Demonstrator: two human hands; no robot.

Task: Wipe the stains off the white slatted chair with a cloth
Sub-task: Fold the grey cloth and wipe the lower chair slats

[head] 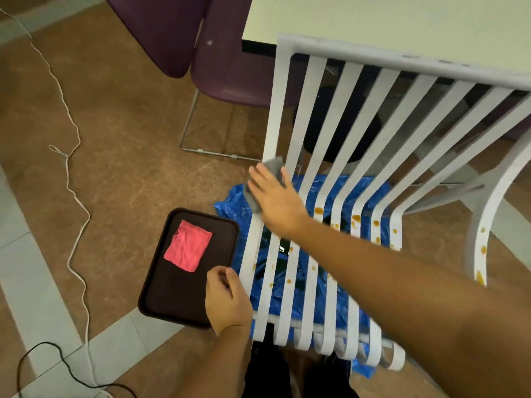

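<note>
Right hand [275, 196] flat, fingers straight, pressing the grey cloth [274, 165] on the leftmost slat of the white slatted chair [277, 110], near frame centre. Left hand [227, 297] at 6 o'clock, loosely curled, nothing in it that I can see. I'd keep the palm flat, stroke along each slat, then work towards the orange stains [356, 218] at 3 o'clock. Gaps between slats could snag the cloth. Tray [172, 297] with pink cloth [188, 245] at 7 o'clock, blue sheet [235, 208] underneath, purple chair [230, 67] at 12, cord [76, 196] at 9

Even, soft indoor light; faint shadows; wide-angle bending at edges; slight motion blur.
</note>
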